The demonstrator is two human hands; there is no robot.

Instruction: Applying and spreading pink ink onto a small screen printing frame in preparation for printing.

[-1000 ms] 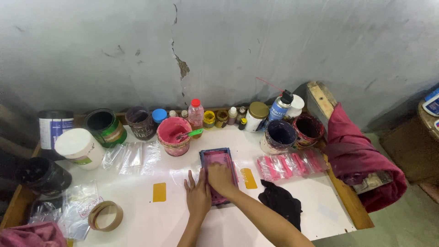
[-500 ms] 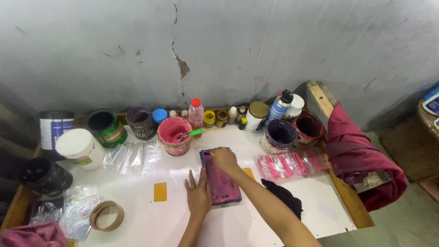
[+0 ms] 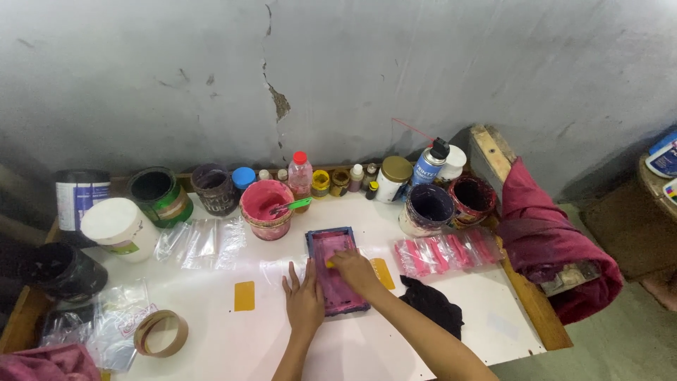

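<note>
A small blue-edged printing frame (image 3: 331,244), its mesh stained pink, lies flat on the white table (image 3: 233,349) in front of me. My right hand (image 3: 355,270) rests on the mesh with its fingers closed on a small yellow scraper (image 3: 328,264). My left hand (image 3: 304,301) lies flat with the fingers spread, touching the frame's left edge. A yellow card (image 3: 384,274) shows beside the frame under my right wrist.
Behind the frame stands a pink paint bucket (image 3: 265,209) with a green spoon, in a row with bottles, dark pots and a spray can (image 3: 427,166). Pink sachets (image 3: 446,250), black cloth (image 3: 435,308), another yellow card (image 3: 244,295), tape roll (image 3: 161,332), plastic bags and a maroon cloth (image 3: 557,243) lie around.
Half a second ago my right hand had the frame tipped up off the table. It now lies flat again, with my right hand on the mesh.
</note>
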